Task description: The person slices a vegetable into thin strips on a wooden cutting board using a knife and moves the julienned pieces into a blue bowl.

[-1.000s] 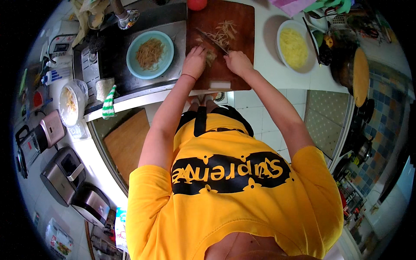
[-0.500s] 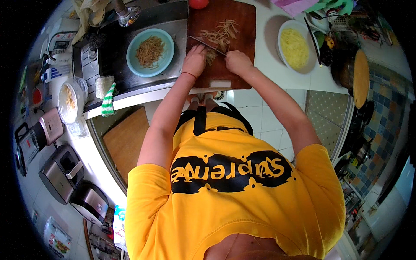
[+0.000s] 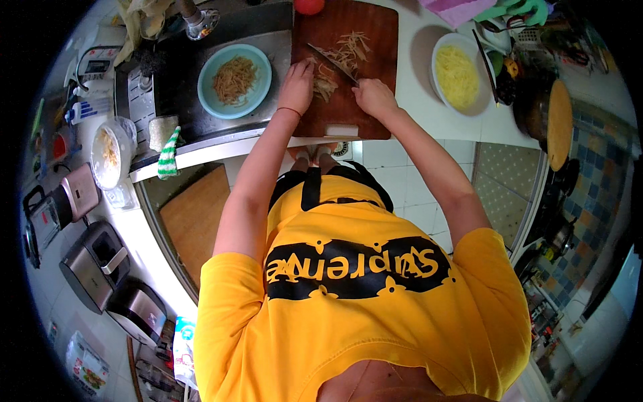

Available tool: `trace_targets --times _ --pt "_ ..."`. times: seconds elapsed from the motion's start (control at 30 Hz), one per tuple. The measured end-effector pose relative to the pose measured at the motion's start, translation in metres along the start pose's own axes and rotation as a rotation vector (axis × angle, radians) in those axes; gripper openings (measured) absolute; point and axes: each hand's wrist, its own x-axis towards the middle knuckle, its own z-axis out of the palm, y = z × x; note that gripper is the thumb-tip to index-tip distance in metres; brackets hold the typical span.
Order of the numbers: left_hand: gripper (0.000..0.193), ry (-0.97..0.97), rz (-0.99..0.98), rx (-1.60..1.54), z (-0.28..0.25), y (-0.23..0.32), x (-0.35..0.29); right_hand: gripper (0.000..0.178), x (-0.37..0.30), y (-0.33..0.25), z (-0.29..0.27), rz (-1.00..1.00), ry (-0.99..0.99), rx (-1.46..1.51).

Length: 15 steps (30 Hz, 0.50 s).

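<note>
On the brown cutting board (image 3: 383, 50), my right hand (image 3: 375, 98) is closed round the handle of a kitchen knife (image 3: 333, 63). Its blade points away to the left, between two groups of pale brown shreds. Loose shreds (image 3: 353, 48) are scattered beyond the blade. A smaller bunch of shreds (image 3: 325, 87) lies on the near side, beside my left hand (image 3: 297, 87). That hand rests at the board's left edge with its fingers stretched forward and holds nothing I can see; the fingertips are close to the knife.
Left of the board, a light blue bowl (image 3: 203, 90) of brown shreds stands by the sink. A white bowl (image 3: 483, 104) of yellow shreds stands on the right. A red round object (image 3: 309, 5) sits at the board's far edge. The counter edge (image 3: 251, 143) runs before me.
My left hand has drawn slightly left, off the bunch of shreds. The knife has shifted a little right and farther away, its blade more steeply angled, uncovering the near shreds.
</note>
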Motion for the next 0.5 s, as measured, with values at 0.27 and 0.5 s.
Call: trace_targets --times 0.27,0.5 --pt "0.033 -0.067 -0.023 0.027 0.001 -0.002 0.005 0.023 0.004 -0.003 -0.006 0.023 -0.129 -0.063" --pt "0.032 -0.064 0.011 0.008 -0.006 -0.004 0.009 0.025 0.007 0.0 0.006 0.07 -0.018 0.077"
